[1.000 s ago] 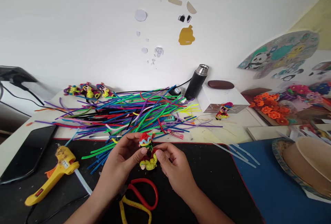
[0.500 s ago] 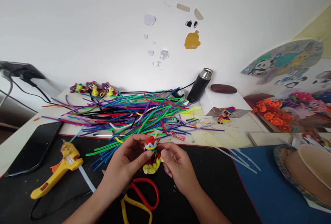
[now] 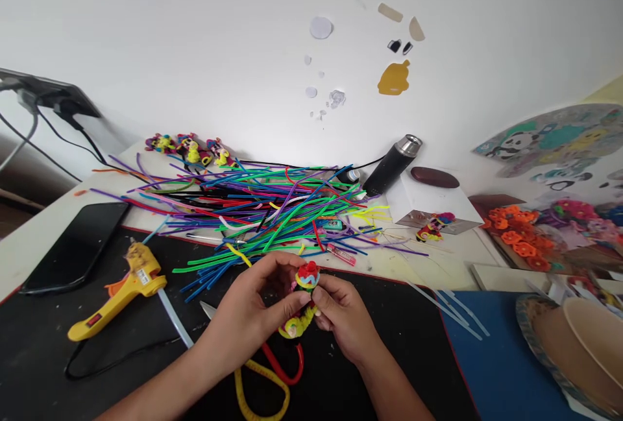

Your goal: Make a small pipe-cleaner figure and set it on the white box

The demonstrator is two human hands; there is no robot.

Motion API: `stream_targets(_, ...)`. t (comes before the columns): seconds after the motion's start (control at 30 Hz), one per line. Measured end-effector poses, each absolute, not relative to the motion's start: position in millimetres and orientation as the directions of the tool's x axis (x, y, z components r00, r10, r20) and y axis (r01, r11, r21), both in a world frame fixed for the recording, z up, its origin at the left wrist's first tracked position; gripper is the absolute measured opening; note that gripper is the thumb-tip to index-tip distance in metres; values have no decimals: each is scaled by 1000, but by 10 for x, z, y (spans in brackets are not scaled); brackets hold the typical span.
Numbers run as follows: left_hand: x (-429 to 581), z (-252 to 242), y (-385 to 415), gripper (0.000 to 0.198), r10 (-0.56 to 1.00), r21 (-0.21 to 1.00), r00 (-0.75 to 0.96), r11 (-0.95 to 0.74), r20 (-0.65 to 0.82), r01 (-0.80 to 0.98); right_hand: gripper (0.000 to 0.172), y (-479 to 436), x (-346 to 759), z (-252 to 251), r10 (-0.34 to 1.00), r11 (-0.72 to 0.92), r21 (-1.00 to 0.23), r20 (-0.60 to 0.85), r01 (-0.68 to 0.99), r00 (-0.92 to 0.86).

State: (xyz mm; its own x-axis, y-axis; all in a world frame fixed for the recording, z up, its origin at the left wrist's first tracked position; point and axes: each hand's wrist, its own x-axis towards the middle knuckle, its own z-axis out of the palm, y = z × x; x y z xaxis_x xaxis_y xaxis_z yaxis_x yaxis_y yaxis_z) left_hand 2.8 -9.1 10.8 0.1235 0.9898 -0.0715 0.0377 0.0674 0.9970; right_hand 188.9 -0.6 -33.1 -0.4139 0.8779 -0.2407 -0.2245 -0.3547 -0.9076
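Left hand (image 3: 253, 304) first: the fuzzy-wire figurine (image 3: 307, 278) is grasped between its thumb and fingers, and the red top has just been tipped toward the right hand (image 3: 348, 317), by which the other side is pinched. Probably it's just being adjusted, nothing obviously added. On the surface, a yellow glue gun (image 3: 141, 272) is laid left of the fingers, pipe cleaners (image 3: 272, 207) are strewn beyond them, scissors (image 3: 267, 374) are parked below, and a black thermos (image 3: 389, 171) is propped beyond-right, with paper cut-outs (image 3: 393, 80) stuck to the wall above.
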Motion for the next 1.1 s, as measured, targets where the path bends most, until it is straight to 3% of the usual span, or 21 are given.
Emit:
stream_targets(0.4, -1, 76, -38, 31, 976, 989, 175, 141, -130, -50, 49, 0, 1876, -294, 912, -256, -958, -195, -131, -362)
stream_targets(0.87, 77, 99, -32, 32, 973, 989, 202, 128, -111, -73, 48, -3, 1896, -223, 922, -218, -957, -136, -194, -364)
stream_targets(1.1, 75, 230, 3, 42, 980, 992, 160, 127, -122, -22, 50, 13, 1930, -220, 943, -270, -928, -202, -257, -263)
